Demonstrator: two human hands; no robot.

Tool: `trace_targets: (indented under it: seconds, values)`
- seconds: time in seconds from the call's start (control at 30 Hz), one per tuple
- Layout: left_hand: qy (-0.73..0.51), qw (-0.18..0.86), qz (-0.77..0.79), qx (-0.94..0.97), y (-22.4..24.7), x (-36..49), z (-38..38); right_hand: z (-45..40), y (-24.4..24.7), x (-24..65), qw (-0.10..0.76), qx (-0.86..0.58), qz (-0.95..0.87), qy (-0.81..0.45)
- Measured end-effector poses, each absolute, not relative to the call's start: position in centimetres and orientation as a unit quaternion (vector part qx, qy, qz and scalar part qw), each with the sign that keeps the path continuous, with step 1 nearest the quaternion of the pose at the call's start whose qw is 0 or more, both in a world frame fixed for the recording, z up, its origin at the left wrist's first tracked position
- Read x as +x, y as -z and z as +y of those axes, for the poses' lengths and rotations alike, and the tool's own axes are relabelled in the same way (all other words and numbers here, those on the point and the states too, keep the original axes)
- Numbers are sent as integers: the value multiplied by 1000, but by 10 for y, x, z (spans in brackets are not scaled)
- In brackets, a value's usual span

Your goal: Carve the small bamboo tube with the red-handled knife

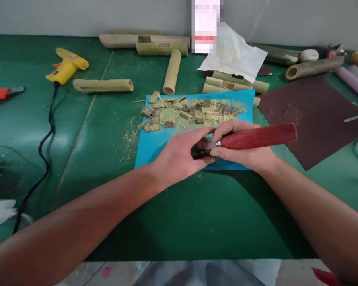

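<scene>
Over the blue sheet (pixel 149 147), my left hand (pixel 180 153) is wrapped round a short dark piece (pixel 197 152), perhaps bamboo; its far part is hidden by the fingers. My right hand (pixel 241 149) pinches a tool with a red wooden handle (pixel 259 136) near its metal neck. The handle points right, and the metal end meets the dark piece between my hands. Behind them, bamboo chips (pixel 185 114) and pale shavings lie on the back half of the sheet.
Bamboo tubes (pixel 172 71) lie behind the sheet. A yellow glue gun (pixel 67 65) with a black cord is at the left. White paper (pixel 234 55) rests at the back, brown sandpaper (pixel 313 119) at the right. The green table (pixel 197 222) ends near my body.
</scene>
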State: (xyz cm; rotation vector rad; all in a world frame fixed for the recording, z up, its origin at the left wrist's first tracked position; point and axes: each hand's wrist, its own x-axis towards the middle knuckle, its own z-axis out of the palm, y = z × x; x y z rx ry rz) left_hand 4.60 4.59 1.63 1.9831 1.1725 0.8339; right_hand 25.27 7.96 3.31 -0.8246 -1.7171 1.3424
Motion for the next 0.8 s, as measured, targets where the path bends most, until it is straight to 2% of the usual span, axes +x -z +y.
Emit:
trace_targets:
  seconds: [0.27,0.4,0.6,0.8]
  values:
    - [-290,363,428,776,-21,42,47,82,-29,259,432,-342,-643,-532]
    - [-287,368,403,787,-18,41,49,75,-34,256,414,-366,-679,-483]
    - [-261,318,403,818,-2,42,56,71,-34,253,408,-297,-753,-422]
    - [-240,337,406,814,-8,44,56,72,-31,250,421,-290,-758,-406]
